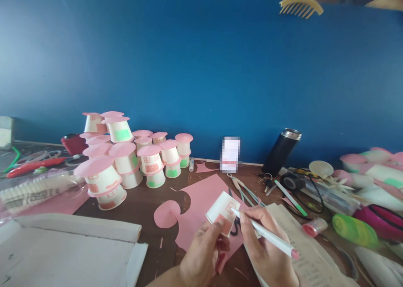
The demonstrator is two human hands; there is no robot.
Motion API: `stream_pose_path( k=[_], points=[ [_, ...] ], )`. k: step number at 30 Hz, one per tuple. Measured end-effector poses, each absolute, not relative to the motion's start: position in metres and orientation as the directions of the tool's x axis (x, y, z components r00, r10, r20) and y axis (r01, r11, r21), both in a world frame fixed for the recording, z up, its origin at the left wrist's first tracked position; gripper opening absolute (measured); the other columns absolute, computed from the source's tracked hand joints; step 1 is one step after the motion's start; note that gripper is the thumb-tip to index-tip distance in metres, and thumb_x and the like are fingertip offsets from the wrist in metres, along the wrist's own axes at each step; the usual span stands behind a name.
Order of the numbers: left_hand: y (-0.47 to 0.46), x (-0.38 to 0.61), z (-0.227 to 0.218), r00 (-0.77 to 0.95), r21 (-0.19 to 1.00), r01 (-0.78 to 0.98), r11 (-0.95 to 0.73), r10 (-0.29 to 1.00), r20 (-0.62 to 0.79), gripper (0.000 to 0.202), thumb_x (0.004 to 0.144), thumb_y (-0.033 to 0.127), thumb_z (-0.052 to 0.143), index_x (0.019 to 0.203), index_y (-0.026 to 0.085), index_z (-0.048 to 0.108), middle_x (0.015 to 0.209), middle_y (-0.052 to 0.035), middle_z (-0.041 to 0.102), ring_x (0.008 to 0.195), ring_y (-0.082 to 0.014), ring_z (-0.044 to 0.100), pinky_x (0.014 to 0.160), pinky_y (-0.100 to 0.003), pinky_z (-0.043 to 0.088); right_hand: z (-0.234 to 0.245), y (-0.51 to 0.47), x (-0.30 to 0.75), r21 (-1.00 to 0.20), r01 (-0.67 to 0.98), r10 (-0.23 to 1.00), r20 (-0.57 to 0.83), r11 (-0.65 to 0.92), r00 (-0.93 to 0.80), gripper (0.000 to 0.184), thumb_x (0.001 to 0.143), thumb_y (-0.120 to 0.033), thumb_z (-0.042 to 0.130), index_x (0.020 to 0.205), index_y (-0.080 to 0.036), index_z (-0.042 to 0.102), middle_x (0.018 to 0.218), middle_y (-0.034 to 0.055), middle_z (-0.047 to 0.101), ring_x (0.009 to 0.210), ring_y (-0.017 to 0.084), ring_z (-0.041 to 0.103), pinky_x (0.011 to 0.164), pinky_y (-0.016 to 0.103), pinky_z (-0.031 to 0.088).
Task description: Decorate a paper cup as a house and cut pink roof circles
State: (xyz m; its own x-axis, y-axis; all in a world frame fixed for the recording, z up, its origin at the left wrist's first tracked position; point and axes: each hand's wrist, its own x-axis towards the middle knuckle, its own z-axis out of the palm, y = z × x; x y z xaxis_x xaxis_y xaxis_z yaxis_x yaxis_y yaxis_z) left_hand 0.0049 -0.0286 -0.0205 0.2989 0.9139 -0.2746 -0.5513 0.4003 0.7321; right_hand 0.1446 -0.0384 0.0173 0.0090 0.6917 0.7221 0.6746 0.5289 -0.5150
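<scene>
My left hand (201,253) is closed round a small white paper cup (223,211) with pink paper patches stuck on its side, held on its side over the brown table. My right hand (267,245) grips a white pen with a pink end (267,236); the pen's tip touches the cup's upper pink patch. Under both hands lies a pink paper sheet (201,203) with round cut-outs, and a cut pink circle (166,214) still hangs at its left edge.
Several finished cups with pink paper tops (126,161) are stacked at the back left. Flat cardboard (69,249) lies front left. Scissors (244,190), a black flask (281,152), black tape (291,181), a green marker (291,198), a glitter tube (315,227) and cup sleeves crowd the right.
</scene>
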Motion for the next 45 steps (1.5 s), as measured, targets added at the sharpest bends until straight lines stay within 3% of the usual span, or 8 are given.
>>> stream_pose_path(
  k=[8, 24, 34, 40, 45],
  points=[
    [-0.0295, 0.0039, -0.0184, 0.324, 0.721, -0.54, 0.435, 0.898, -0.299, 0.056, 0.065, 0.067, 0.074, 0.082, 0.017, 0.055, 0.057, 0.0024, 0.052, 0.046, -0.0084, 0.04, 0.033, -0.018, 0.02, 0.0169, -0.0378, 0.1445, -0.515, 0.677, 0.693, 0.72, 0.525, 0.01, 0.007, 0.095, -0.027, 0.057, 0.091, -0.022, 0.06, 0.071, -0.0013, 0.061, 0.058, 0.014, 0.058, 0.056, 0.024, 0.049],
    [-0.0278, 0.0043, -0.0201, 0.335, 0.686, -0.574, 0.446, 0.893, -0.3, 0.048, 0.069, 0.061, 0.073, 0.081, 0.019, 0.053, 0.056, 0.0032, 0.051, 0.047, -0.0095, 0.04, 0.033, -0.019, 0.02, 0.0175, -0.0383, 0.1441, -0.518, 0.675, 0.693, 0.721, 0.525, 0.015, 0.006, 0.095, -0.026, 0.057, 0.091, -0.023, 0.06, 0.071, -0.0022, 0.061, 0.058, 0.013, 0.058, 0.056, 0.023, 0.048],
    [-0.0283, 0.0031, -0.0207, 0.339, 0.663, -0.588, 0.464, 0.885, -0.319, 0.046, 0.071, 0.059, 0.072, 0.081, 0.018, 0.055, 0.057, 0.0028, 0.052, 0.051, -0.0102, 0.044, 0.038, -0.021, 0.019, 0.0178, -0.0382, 0.1441, -0.512, 0.673, 0.681, 0.732, 0.534, 0.016, 0.006, 0.094, -0.025, 0.057, 0.089, -0.022, 0.06, 0.07, -0.0018, 0.061, 0.058, 0.014, 0.059, 0.056, 0.024, 0.049],
    [-0.0292, 0.0032, -0.0161, 0.309, 0.635, -0.641, 0.431, 0.902, -0.3, 0.042, 0.071, 0.053, 0.074, 0.078, 0.016, 0.058, 0.056, 0.0021, 0.053, 0.053, -0.0096, 0.046, 0.049, -0.023, 0.03, 0.0182, -0.0382, 0.1435, -0.508, 0.677, 0.678, 0.735, 0.532, 0.019, 0.007, 0.094, -0.025, 0.057, 0.088, -0.023, 0.06, 0.07, -0.0016, 0.061, 0.058, 0.014, 0.059, 0.056, 0.024, 0.049],
    [-0.0282, 0.0024, -0.0138, 0.325, 0.621, -0.629, 0.468, 0.884, -0.337, 0.044, 0.067, 0.055, 0.075, 0.078, 0.017, 0.055, 0.056, 0.0028, 0.052, 0.052, -0.01, 0.045, 0.045, -0.022, 0.025, 0.0191, -0.0382, 0.1433, -0.504, 0.68, 0.675, 0.737, 0.532, 0.018, 0.007, 0.094, -0.025, 0.057, 0.088, -0.022, 0.059, 0.07, -0.002, 0.061, 0.058, 0.014, 0.058, 0.056, 0.024, 0.049]
  ],
)
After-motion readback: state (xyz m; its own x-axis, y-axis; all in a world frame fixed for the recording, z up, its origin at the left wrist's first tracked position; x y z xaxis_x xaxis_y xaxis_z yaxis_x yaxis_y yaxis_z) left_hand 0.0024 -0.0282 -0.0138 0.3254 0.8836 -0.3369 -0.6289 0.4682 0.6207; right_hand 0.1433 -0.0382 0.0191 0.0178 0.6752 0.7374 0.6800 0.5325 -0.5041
